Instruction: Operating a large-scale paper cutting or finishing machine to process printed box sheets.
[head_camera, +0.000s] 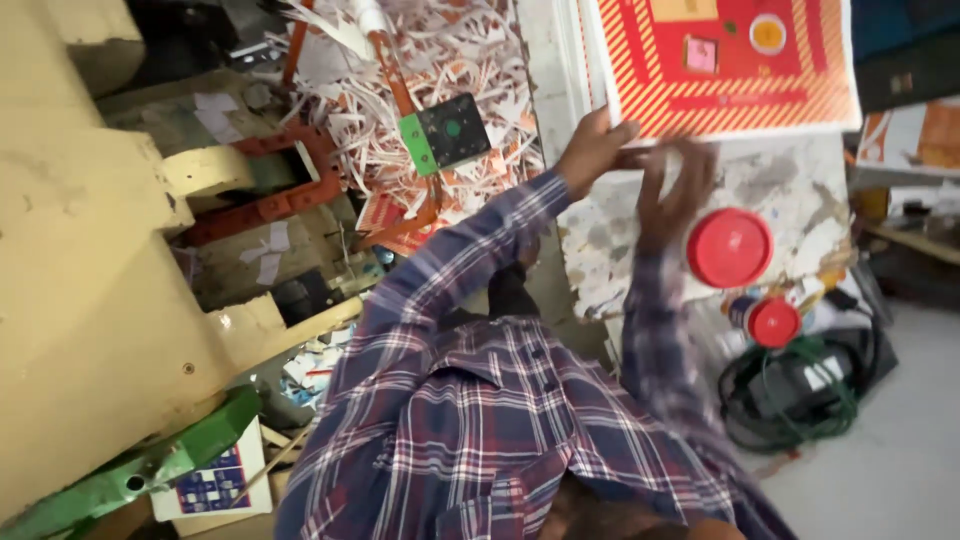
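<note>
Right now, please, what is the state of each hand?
Left hand: closed on the lower edge of the red printed sheet.
Right hand: blurred by that edge; grip cannot be told.

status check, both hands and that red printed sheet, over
Left hand grips the red striped sheet at its lower edge. Right hand just below the edge, blurred, grip unclear. Red round lid close beside the right hand.

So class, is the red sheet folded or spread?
Spread: the red sheet shows flat and uncreased, left hand and right hand at its edge.
</note>
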